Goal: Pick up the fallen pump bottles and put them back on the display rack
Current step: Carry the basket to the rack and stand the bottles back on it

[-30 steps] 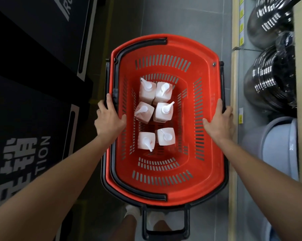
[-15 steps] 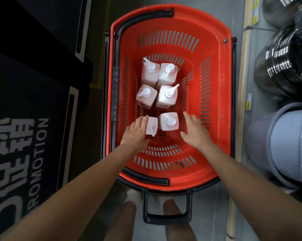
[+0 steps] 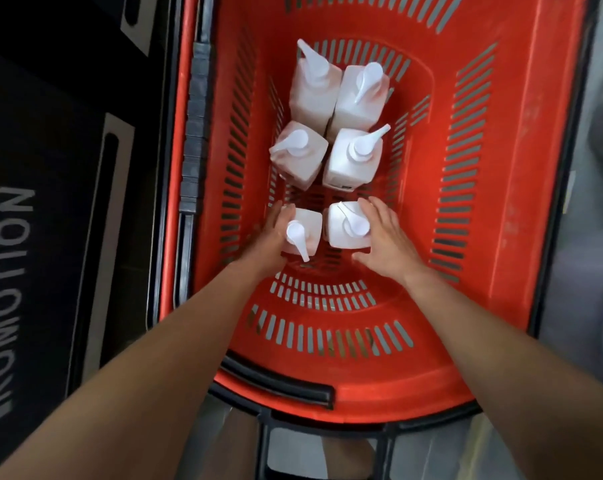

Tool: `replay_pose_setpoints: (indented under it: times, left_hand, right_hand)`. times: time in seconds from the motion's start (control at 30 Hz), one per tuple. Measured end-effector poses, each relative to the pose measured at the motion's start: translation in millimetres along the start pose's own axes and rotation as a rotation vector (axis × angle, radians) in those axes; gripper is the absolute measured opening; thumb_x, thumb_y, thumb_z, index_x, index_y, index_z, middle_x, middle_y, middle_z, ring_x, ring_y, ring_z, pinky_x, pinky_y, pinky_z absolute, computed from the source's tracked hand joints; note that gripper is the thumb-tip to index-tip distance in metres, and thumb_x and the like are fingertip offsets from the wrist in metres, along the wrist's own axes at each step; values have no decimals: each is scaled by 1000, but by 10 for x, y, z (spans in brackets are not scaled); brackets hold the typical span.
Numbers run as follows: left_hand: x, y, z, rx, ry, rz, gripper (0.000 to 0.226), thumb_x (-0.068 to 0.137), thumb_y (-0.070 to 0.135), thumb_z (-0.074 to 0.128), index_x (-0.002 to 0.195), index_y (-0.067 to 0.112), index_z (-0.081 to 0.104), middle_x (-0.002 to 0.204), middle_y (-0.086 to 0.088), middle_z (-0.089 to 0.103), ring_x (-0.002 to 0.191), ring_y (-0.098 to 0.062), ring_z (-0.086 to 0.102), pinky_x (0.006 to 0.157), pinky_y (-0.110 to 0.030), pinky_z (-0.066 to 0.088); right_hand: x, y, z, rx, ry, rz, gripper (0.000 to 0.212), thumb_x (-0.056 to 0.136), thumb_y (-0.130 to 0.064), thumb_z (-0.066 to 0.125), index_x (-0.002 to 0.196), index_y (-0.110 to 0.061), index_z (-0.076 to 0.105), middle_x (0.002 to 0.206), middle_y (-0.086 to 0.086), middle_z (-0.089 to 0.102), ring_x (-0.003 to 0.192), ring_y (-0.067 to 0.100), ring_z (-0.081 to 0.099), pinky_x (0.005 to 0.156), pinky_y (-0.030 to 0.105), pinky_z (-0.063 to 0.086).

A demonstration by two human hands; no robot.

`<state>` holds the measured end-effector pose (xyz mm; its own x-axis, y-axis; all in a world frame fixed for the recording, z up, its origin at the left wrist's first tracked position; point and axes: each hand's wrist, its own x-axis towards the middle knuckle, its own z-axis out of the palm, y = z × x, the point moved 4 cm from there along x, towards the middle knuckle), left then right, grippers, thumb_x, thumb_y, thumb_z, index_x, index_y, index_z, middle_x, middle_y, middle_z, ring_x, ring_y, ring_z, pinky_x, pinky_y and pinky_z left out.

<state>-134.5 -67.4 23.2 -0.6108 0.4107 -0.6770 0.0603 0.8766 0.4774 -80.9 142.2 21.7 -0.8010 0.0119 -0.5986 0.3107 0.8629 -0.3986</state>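
Six white pump bottles point(image 3: 353, 161) stand upright on the floor of a red basket point(image 3: 501, 202), in two columns of three running from 12 o'clock to 6 o'clock. None is on a rack.

Near pair, at 6 o'clock of the cluster:
- near-left bottle point(image 3: 310, 220), nozzle pointing to about 5 o'clock.
- near-right bottle point(image 3: 338, 237), nozzle pointing to about 10 o'clock.
The two stand just beside each other with a narrow gap between them, and apart from the middle pair.

Left hand point(image 3: 270, 237): comes in from 7 o'clock. Fingers are fairly straight and laid flat along the bottle's 9 o'clock face, with the tips reaching its far corner. It touches the near-left bottle. No wrap round it shows, and the thumb is not clearly visible.

Right hand point(image 3: 386, 244): comes in from 5 o'clock. Fingers are extended and rest along the 3 o'clock edge of the near-right bottle, with the tips at its far corner. The thumb is splayed toward the bottle's 6 o'clock side. The hand is spread wide, touching but not clasping.

Both bottles sit on the basket floor. Whether either is lifted at all cannot be told.

A black handle point(image 3: 196, 133) lies along the basket rim at 9 o'clock. Beyond it is a dark sign point(image 3: 12, 289) with pale lettering.
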Motion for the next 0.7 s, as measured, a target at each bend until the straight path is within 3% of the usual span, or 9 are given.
replay_pose_setpoints:
  times: [0.1,0.2,0.3,0.47,0.6,0.7]
  left_hand:
    - [91,-31,21,-72,70,49,95,79,-2,72,154,13,15,161,-7,6,148,-26,12,116,-31,19]
    - [165,1,65,-164,137,112,97,72,1,79,151,8,23,154,-12,20,141,-27,28,111,-27,30]
    - [230,83,106,-241,183,91,95,72,5,80,150,7,26,147,-14,25,134,-25,34,103,-18,27]
    - [347,90,107,-237,195,129,95,72,12,83,147,2,27,145,-19,27,131,-27,36,100,-21,29]
    - [352,91,74,-192,197,157,80,69,12,84,135,-1,40,132,-20,38,119,-30,44,94,-37,44]
    - [346,104,57,-219,246,104,75,68,14,84,129,-2,43,125,-19,41,112,-31,49,87,-34,45]
  right_hand:
    - [117,31,14,33,12,-35,104,72,-24,80,153,-18,14,157,4,15,144,24,17,114,37,27]
    - [187,57,10,89,65,-45,94,69,-25,78,148,-21,26,145,1,31,132,23,32,100,38,39]
    - [217,105,-20,122,110,-15,81,64,-29,76,136,-25,37,129,-3,40,119,22,40,87,40,46]
    - [293,139,35,214,93,-7,74,63,-30,75,127,-26,39,122,-2,40,115,19,42,86,44,48]
    - [286,98,55,256,113,-20,55,65,-24,73,112,-27,44,112,-5,42,99,17,52,76,45,51]
    - [258,83,18,328,165,13,63,60,-30,81,113,-26,46,106,-4,45,91,13,50,75,41,50]
